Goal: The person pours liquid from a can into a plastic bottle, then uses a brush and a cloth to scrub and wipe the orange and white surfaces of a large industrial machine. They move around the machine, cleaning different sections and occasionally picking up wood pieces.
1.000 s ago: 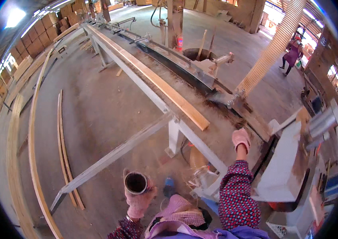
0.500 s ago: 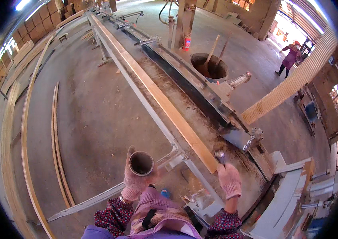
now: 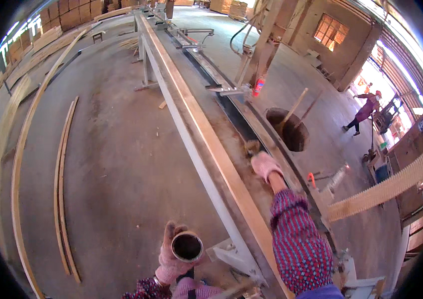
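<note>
My left hand (image 3: 169,259), in a pink knit glove, is closed round a round cup (image 3: 187,247). The cup has a light rim, and its inside is dark. My right hand (image 3: 266,165), gloved the same way, reaches forward over the machine bed and is closed on what looks like a small brush (image 3: 252,147). Its tan head is blurred and lies close to the dark channel of the rail (image 3: 236,119); whether it touches cannot be made out. Left of that hand runs a long wooden strip (image 3: 204,132) along the bed.
Long boards (image 3: 19,159) and a pair of thin strips (image 3: 62,184) lie on the floor at left. At right stand a bucket (image 3: 271,117) with sticks in it, a post (image 3: 271,45), a red fire extinguisher (image 3: 258,86) and a ribbed hose (image 3: 386,192). Another person (image 3: 366,110) is farther off.
My right hand has moved forward with the brush, from the near end of the wooden strip to beside the dark rail. The left hand still holds the cup. The view has shifted.
</note>
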Available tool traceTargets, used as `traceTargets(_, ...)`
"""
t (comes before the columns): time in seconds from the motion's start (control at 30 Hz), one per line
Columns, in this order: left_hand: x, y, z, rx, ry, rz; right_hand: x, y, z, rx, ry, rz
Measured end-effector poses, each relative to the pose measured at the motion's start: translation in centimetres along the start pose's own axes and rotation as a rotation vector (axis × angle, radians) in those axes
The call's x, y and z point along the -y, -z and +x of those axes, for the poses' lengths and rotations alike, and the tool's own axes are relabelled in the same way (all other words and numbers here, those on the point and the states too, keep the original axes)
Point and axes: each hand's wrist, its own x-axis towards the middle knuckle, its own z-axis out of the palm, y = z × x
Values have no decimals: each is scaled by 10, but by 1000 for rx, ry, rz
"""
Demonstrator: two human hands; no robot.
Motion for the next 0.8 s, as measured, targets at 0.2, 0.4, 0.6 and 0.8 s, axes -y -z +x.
traceTargets(0.2, 13, 46, 38, -152, 333, -522, 67, 81, 208, -194, -231, 465)
traceTargets(0.4, 14, 65, 83, -357, 468, -711, 62, 97, 238, -180, 8, 20)
traceTargets(0.6, 54, 95, 57, -226, 189, 76, 13, 65, 34, -32, -26, 249)
traceTargets(0.8, 42, 78, 62, -250, 117, -165, -5, 55, 23, 31, -54, 95)
